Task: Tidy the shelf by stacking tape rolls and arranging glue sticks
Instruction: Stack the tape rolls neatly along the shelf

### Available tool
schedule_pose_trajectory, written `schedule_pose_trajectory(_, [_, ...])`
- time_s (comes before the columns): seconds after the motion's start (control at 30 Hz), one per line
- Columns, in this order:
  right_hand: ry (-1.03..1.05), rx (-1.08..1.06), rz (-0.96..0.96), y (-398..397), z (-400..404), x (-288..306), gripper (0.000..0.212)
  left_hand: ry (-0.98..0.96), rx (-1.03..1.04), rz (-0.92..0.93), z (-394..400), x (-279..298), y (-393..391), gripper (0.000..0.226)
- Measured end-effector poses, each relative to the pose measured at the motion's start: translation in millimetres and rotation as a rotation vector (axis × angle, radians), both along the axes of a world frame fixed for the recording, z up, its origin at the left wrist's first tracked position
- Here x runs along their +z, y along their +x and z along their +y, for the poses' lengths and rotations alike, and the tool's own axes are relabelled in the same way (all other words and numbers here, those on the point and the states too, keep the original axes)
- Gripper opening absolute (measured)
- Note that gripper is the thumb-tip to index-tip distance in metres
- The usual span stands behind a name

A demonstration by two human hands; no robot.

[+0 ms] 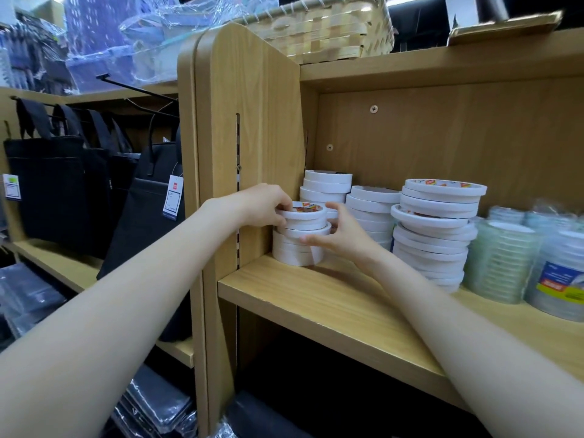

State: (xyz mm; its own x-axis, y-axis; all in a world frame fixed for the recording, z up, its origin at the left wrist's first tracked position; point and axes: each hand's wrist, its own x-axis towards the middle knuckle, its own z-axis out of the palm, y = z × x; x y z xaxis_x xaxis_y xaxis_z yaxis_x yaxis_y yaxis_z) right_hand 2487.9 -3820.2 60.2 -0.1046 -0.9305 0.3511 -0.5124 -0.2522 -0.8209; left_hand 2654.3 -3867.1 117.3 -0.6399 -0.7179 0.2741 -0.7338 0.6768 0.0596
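left hand (262, 205): fingers curled, gripping | right hand (339, 233): fingers curled, gripping

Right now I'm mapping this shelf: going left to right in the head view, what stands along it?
Small tape stack held by both hands → tall tape stack → clear tape rolls.

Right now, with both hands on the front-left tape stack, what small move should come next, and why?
Probably nudge the upper rolls back into line with the rolls beneath. The left hand grips the top rolls and the right hand holds the stack's other side; the upper rolls sit visibly offset from the lower ones on the shelf.
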Motion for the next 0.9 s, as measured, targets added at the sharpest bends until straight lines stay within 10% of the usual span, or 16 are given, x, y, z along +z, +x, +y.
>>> schedule_pose_trajectory(0.23, [0.038, -0.163, -0.004, -24, 44, 22, 0.074, -0.076, -0.004, 0.083, -2, -2, 0, 0.019])
schedule_pose_trajectory(0.53, [0.332, -0.048, 0.647, -25, 103, 5, 0.053, 0.014, -0.018, -0.031, 7, -8, 4, 0.030])
schedule_pose_trajectory(0.9, [-0.140, -0.018, 0.682, -3, 31, 28, 0.043, -0.017, 0.001, 0.190, 16, -20, 4, 0.027])
